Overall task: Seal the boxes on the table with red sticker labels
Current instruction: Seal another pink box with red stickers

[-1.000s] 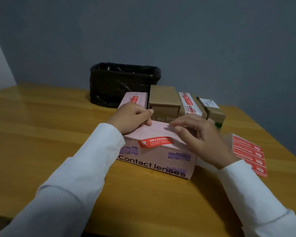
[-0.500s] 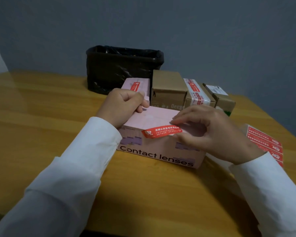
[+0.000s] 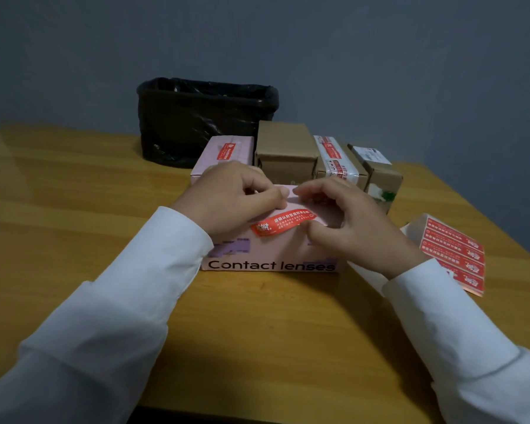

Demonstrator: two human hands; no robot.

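A pink box [image 3: 270, 258] printed "Contact lenses" stands in the middle of the table, its front face towards me. A red sticker label [image 3: 283, 223] lies across its top front edge, the left end bent down onto the front. My left hand [image 3: 236, 197] rests curled on the box top, thumb stretched right just above the label. My right hand [image 3: 349, 221] pinches the top front edge, curled fingers on the lid and thumb on the front by the label's right end. A sheet of red sticker labels [image 3: 453, 255] lies at the right.
Behind the box stand a second pink box [image 3: 227, 154] with a red label, a plain brown box [image 3: 283, 148], a taped brown box [image 3: 334, 160] and a small brown box [image 3: 380, 175]. A black lined bin [image 3: 202, 117] is at the back. The wooden table [image 3: 74, 194] ends close on the right.
The box has turned to face me squarely. My two hands have drawn together over its top, and my right thumb has come down onto the front beside the label.
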